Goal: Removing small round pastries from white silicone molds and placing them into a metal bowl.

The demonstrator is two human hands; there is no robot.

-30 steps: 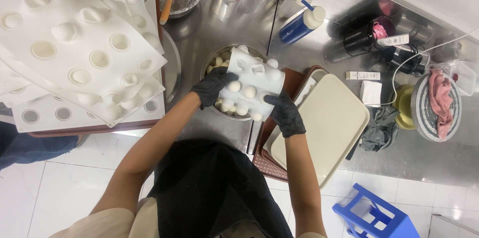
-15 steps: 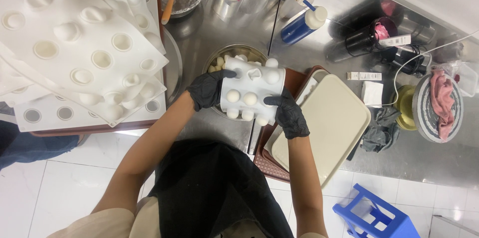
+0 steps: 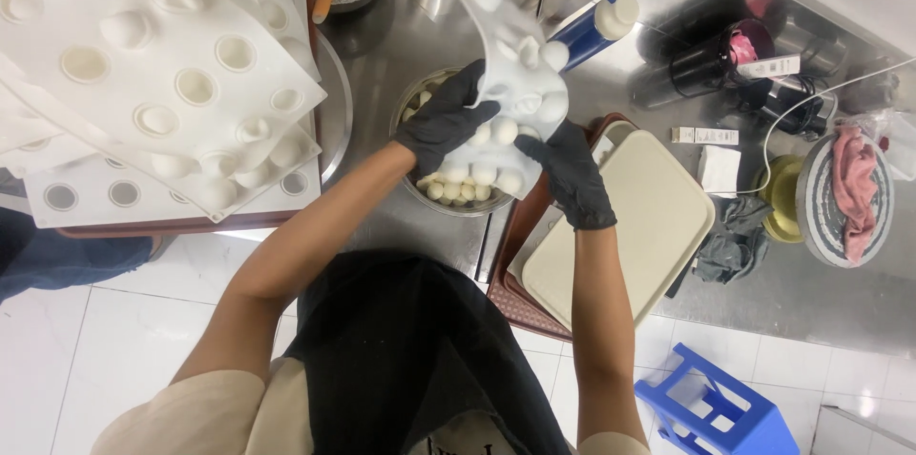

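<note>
Stacking at far left: white moulds (image 3: 143, 83) on a brown tray (image 3: 191, 224). Left hand (image 3: 447, 123), gloved, clamps the bent silicone mould (image 3: 510, 83) directly over the steel bowl (image 3: 412, 107), so balls drop in. Right hand (image 3: 572, 172) grips its lower edge. Cream tray (image 3: 630, 226) beside, on the tabletop (image 3: 401, 35).

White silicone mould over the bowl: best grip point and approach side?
Grip the white silicone mould by its flat side edges, one hand from each side, as the left hand and right hand do. It is floppy and bulges with domes, so the middle likely gives poor purchase over the metal bowl.
</note>
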